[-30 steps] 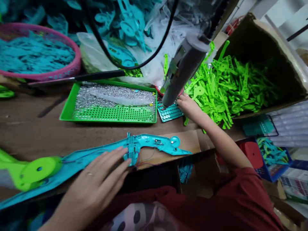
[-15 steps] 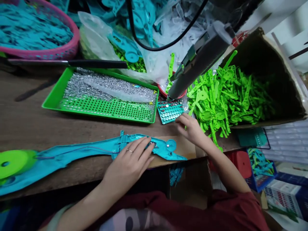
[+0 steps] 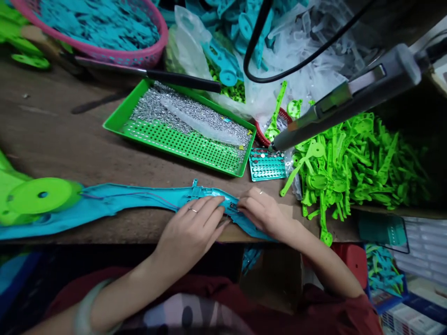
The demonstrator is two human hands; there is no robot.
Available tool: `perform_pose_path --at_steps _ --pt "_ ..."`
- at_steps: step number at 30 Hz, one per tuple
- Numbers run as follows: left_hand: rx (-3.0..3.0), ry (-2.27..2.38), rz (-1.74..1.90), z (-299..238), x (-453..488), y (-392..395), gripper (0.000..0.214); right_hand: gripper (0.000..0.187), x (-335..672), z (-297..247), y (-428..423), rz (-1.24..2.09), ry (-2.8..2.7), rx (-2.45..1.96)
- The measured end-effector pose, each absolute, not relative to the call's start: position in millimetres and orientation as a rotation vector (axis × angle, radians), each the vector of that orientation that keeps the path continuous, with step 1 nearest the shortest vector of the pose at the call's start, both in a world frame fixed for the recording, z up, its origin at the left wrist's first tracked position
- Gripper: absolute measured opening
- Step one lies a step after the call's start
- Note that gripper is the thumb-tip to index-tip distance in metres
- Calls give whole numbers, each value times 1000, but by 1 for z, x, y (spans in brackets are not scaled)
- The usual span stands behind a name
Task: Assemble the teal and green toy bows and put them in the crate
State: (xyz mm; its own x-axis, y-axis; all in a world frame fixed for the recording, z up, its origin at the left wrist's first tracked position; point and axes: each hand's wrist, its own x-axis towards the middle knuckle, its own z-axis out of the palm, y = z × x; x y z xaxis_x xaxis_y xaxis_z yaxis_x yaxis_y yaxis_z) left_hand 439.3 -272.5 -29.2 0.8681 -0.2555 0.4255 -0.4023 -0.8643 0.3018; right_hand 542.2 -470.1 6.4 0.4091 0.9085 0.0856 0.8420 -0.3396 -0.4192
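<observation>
Right hand (image 3: 261,211) newly at (curved) plastic (image 3: 104,204)

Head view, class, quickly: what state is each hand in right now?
Left hand: open, laid across the blue plastic shell.
Right hand: fingers curled at the shell's right end; whether they hold anything cannot be told.

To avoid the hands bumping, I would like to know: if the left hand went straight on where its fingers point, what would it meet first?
The left hand would probably meet the right hand first, over the blue plastic piece; exact depth is unclear.
</observation>
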Motion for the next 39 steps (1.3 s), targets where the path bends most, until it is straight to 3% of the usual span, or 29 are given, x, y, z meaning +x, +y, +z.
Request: perform_pose_path --at_steps 9,16,25,39 --pt "2622 -469 583 -29 440 -273 22 31 550 26 -457 111 -2141 -2232" --pt "2606 -520 601 -35 440 -268 21 16 560 34 -500 264 -1524 -2415" --pt "2596 -559 611 -40 441 -265 18 15 535 27 -492 501 -1456 -2850" --pt "2562 -571 657 -39 443 -265 14 8 512 12 -487 358 -1066 -2976"
